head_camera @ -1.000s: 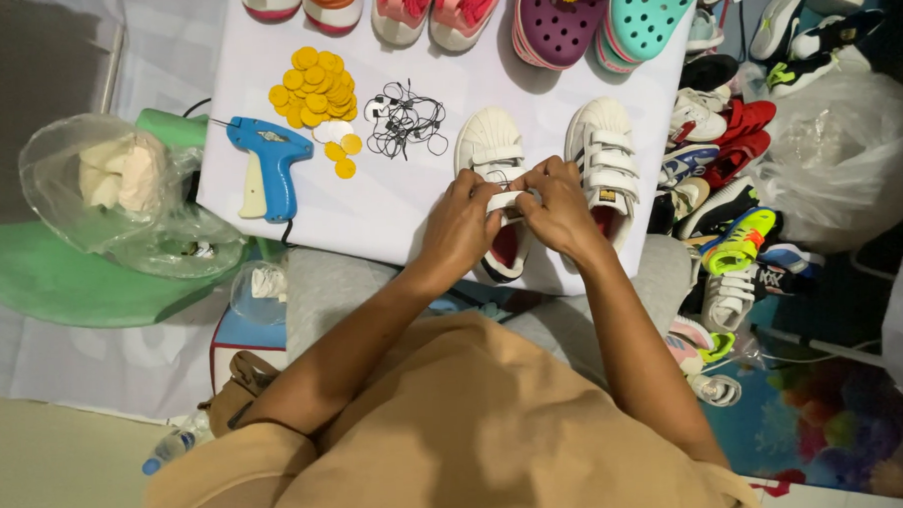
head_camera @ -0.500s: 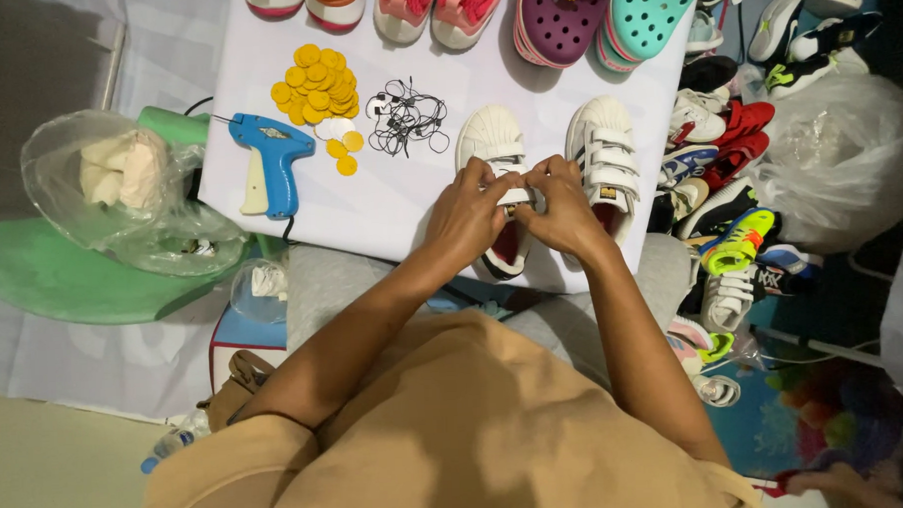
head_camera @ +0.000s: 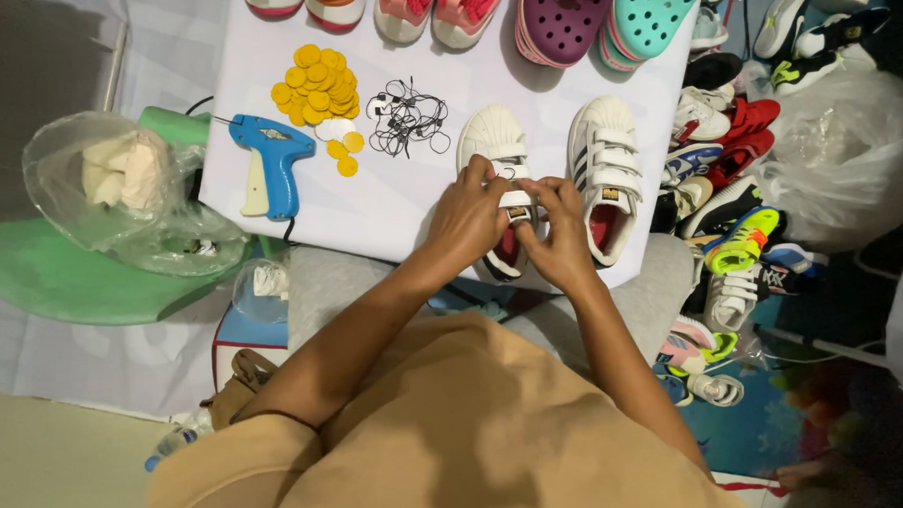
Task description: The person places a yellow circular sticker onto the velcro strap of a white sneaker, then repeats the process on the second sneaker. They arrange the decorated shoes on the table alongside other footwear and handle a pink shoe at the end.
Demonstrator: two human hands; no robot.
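Both hands, left hand [head_camera: 470,218] and right hand [head_camera: 561,235], pinch the straps of the white shoe [head_camera: 498,157] right of the blue tagging gun [head_camera: 268,165]; keep each strap flat and aligned while pressing it down

White shoe [head_camera: 496,147] — blue tagging gun [head_camera: 268,160] — yellow discs [head_camera: 316,86], purple clog [head_camera: 560,22].

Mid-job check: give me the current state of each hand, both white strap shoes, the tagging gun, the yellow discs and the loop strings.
left hand: gripping the shoe's strap
right hand: pinching the same strap
left white shoe: flat, being handled
right white shoe: flat, untouched, straps closed
blue tagging gun: lying on its side, unheld
yellow discs: piled, a few loose
black loop strings: tangled heap
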